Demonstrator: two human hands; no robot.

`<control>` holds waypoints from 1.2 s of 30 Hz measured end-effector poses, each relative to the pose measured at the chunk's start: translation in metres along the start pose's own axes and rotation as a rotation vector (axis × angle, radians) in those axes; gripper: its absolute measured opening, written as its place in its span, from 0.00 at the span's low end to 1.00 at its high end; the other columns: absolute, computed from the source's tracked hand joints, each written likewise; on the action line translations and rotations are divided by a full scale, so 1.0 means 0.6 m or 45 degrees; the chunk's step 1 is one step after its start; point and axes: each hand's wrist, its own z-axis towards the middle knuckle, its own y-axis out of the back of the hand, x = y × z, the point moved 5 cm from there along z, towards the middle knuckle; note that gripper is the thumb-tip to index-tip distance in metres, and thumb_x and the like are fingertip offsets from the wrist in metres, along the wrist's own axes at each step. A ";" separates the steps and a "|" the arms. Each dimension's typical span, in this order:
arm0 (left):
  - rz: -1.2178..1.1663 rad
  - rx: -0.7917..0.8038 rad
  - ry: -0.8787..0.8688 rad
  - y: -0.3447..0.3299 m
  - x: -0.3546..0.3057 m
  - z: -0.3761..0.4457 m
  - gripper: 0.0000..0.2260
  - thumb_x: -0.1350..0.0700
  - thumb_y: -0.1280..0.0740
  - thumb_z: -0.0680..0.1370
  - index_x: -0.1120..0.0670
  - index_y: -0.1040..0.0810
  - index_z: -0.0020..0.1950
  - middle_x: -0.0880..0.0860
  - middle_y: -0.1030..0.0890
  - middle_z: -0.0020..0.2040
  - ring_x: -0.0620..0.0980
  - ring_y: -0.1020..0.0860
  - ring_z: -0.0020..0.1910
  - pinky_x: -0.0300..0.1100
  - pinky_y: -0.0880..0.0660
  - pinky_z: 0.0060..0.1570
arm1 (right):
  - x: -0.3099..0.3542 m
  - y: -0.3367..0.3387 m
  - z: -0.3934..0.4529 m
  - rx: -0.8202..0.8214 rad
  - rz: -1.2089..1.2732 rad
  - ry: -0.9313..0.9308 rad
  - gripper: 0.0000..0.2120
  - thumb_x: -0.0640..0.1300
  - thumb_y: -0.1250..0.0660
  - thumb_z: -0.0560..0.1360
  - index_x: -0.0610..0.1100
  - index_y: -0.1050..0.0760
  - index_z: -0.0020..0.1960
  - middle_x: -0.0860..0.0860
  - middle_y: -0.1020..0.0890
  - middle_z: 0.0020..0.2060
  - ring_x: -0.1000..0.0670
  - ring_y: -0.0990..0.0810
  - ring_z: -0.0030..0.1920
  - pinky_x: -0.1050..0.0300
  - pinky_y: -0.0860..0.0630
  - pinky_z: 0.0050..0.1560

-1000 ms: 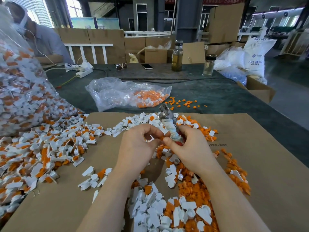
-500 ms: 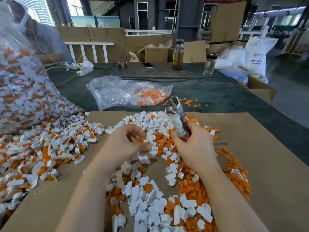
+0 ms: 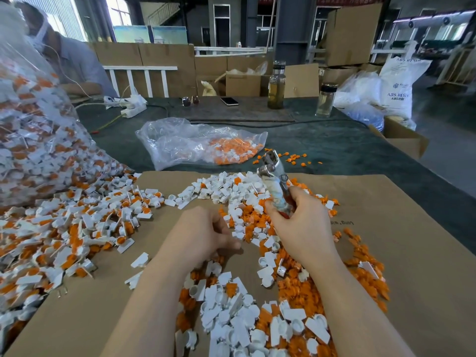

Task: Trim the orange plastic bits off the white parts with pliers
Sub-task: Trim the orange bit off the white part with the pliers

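My right hand (image 3: 304, 233) grips the taped handles of the pliers (image 3: 273, 173), whose metal jaws point up and away over the far edge of the cardboard sheet (image 3: 401, 266). My left hand (image 3: 203, 235) hovers low over the cardboard, a little left of the right hand, with its fingers curled under and the thumb pointing right. Whether it holds a part is hidden. A heap of white parts with orange bits (image 3: 64, 228) spreads on the left. Trimmed white parts (image 3: 231, 189) lie ahead of my hands. Loose orange bits (image 3: 360, 269) lie to the right.
A big clear bag of untrimmed parts (image 3: 31, 140) leans at the left. A smaller clear bag with orange bits (image 3: 206, 148) lies on the green table beyond the cardboard. Two bottles (image 3: 277, 86), a phone (image 3: 229, 101) and a power strip (image 3: 131, 105) stand farther back. A person (image 3: 72, 65) sits at back left.
My hands have come apart. The left hand left the pliers' jaws and sank toward me and to the left. The right hand tilted the pliers up and to the right.
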 end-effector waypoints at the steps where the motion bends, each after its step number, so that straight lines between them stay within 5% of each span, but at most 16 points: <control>1: -0.084 -0.036 -0.016 0.002 -0.001 -0.002 0.11 0.47 0.19 0.66 0.49 0.19 0.33 0.46 0.18 0.30 0.42 0.21 0.25 0.34 0.27 0.23 | 0.001 0.000 0.000 -0.007 0.001 0.000 0.07 0.53 0.31 0.75 0.55 0.30 0.45 0.63 0.25 0.35 0.58 0.23 0.35 0.63 0.29 0.31; 4: -0.355 -0.118 -0.080 0.006 -0.006 -0.008 0.09 0.50 0.20 0.68 0.51 0.17 0.35 0.49 0.16 0.31 0.45 0.19 0.29 0.39 0.21 0.30 | 0.001 0.003 -0.002 -0.028 0.017 -0.002 0.09 0.53 0.31 0.75 0.56 0.31 0.42 0.62 0.24 0.34 0.58 0.23 0.34 0.62 0.28 0.32; 8: -0.823 -0.180 -0.078 0.002 -0.014 -0.009 0.05 0.56 0.25 0.75 0.54 0.17 0.49 0.49 0.14 0.38 0.45 0.15 0.36 0.41 0.17 0.40 | 0.001 0.004 -0.002 -0.032 0.046 -0.007 0.08 0.53 0.31 0.75 0.55 0.30 0.42 0.60 0.24 0.34 0.57 0.23 0.35 0.63 0.29 0.32; 16: -1.622 -0.172 0.024 -0.021 -0.030 -0.007 0.06 0.65 0.30 0.77 0.60 0.19 0.53 0.59 0.13 0.43 0.52 0.14 0.45 0.38 0.18 0.42 | 0.006 0.001 -0.005 -0.035 0.117 0.036 0.07 0.49 0.31 0.75 0.56 0.30 0.44 0.61 0.23 0.35 0.59 0.22 0.37 0.63 0.25 0.36; 20: -1.600 -0.241 0.014 -0.024 -0.031 -0.008 0.05 0.62 0.27 0.75 0.58 0.16 0.50 0.55 0.13 0.44 0.50 0.15 0.47 0.43 0.18 0.49 | 0.011 0.001 -0.007 -0.049 0.134 0.058 0.08 0.51 0.31 0.75 0.59 0.31 0.45 0.62 0.23 0.35 0.60 0.22 0.39 0.64 0.24 0.35; 24: -1.414 -0.401 0.042 -0.020 -0.029 -0.011 0.02 0.58 0.24 0.73 0.53 0.14 0.44 0.47 0.15 0.35 0.39 0.22 0.32 0.39 0.25 0.41 | 0.012 0.001 -0.007 -0.046 0.142 0.065 0.08 0.52 0.31 0.75 0.59 0.31 0.44 0.61 0.23 0.34 0.63 0.23 0.42 0.66 0.27 0.33; 36: -1.469 -0.343 -0.032 -0.025 -0.055 -0.025 0.04 0.64 0.25 0.73 0.62 0.17 0.46 0.59 0.14 0.38 0.52 0.15 0.37 0.39 0.18 0.39 | 0.017 0.007 -0.011 -0.155 0.121 0.083 0.08 0.52 0.30 0.74 0.56 0.30 0.45 0.63 0.24 0.33 0.61 0.22 0.37 0.62 0.24 0.35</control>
